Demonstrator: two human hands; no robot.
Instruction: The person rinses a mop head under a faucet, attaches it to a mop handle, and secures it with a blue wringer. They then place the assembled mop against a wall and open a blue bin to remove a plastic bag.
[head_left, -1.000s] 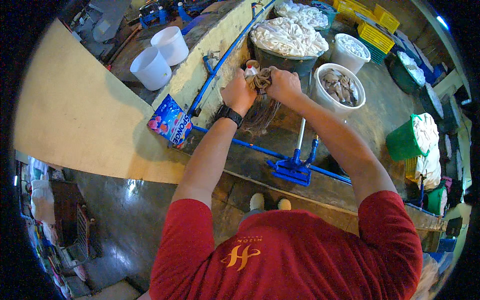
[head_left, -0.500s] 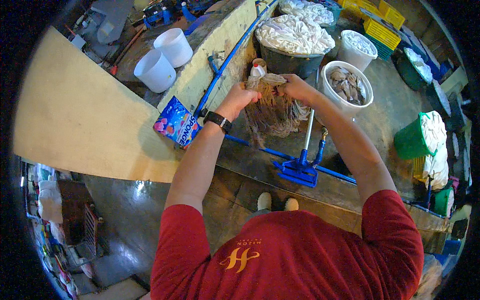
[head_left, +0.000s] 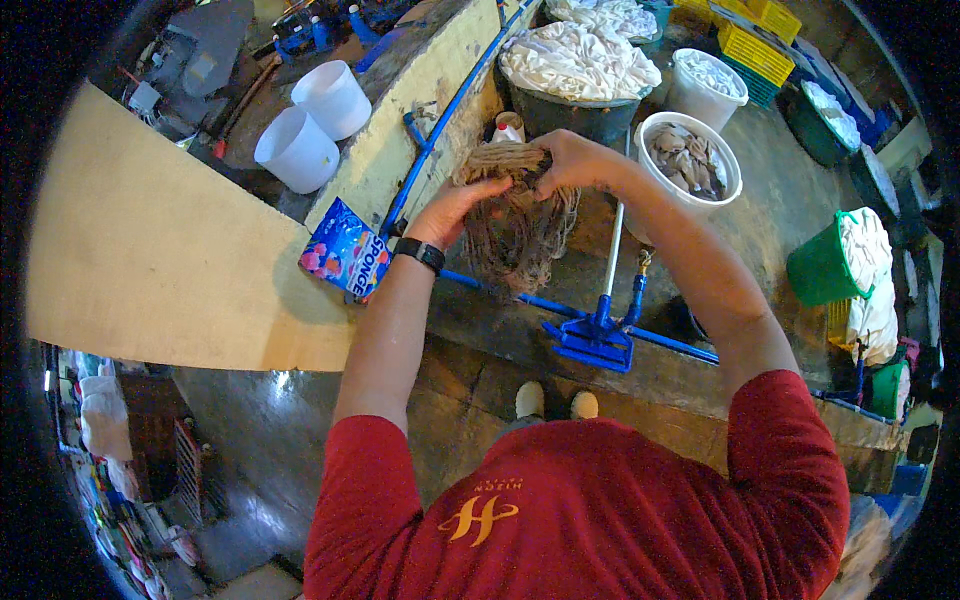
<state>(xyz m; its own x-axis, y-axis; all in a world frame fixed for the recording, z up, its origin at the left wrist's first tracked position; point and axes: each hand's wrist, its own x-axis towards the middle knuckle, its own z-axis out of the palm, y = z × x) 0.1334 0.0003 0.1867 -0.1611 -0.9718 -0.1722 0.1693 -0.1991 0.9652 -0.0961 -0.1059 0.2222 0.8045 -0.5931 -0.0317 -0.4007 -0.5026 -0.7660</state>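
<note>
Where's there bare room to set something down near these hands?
Mainly the dark slab between the white bucket and green tub; also the floor between the tan wall and red shirt. It's crowded around the left hand, right hand and stringy brown bundle: red-capped bottle and dark tub beyond, white pole to the right.

At your left, a blue plastic packet [head_left: 345, 248] sits at the near end of a cream wall [head_left: 180, 250], with two white buckets [head_left: 297, 155] beyond, side by side. A blue pipe [head_left: 465, 90] runs along the wall. Ahead of you, white cloths [head_left: 580, 62] heap above the rim of a dark tub [head_left: 590, 118]. To its right, you see a white bucket [head_left: 700, 203] of greyish-brown cloths [head_left: 685, 160] and, farther back, stacked yellow crates [head_left: 755, 55]. At your far right, a green bucket [head_left: 820, 268] leans, filled with white fabric [head_left: 866, 245].
</note>
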